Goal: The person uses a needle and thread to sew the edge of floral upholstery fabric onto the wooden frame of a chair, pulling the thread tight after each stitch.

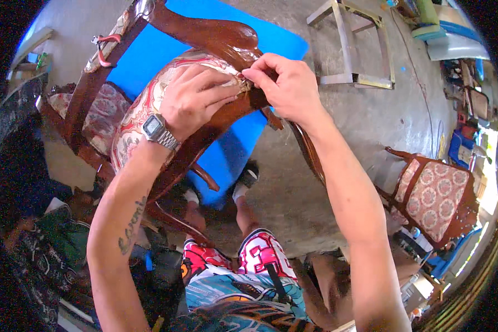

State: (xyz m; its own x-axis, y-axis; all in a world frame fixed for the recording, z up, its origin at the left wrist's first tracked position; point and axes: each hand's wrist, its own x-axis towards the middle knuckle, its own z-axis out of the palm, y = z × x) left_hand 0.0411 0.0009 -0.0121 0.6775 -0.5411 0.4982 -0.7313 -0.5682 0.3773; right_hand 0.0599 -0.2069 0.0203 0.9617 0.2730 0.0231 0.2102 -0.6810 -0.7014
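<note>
A dark brown wooden chair (227, 34) lies tipped in front of me, its seat covered in red and cream patterned fabric (149, 105). My left hand (200, 95) rests on the seat, fingers closed on the fabric's edge by the frame corner. Just right of it, my right hand (286, 83) pinches thumb and forefinger at that same edge. Fingers partly hide the bunched cloth between the hands. Pliers with red handles (106, 51) hang on a chair rail at the upper left.
A bright blue panel (227, 160) lies beneath the chair. Beyond it stands a bare rectangular frame (346, 50). Another upholstered chair (440, 199) sits at the right. A person in dark patterned clothing (44, 260) is close on my left. Assorted items line the right wall.
</note>
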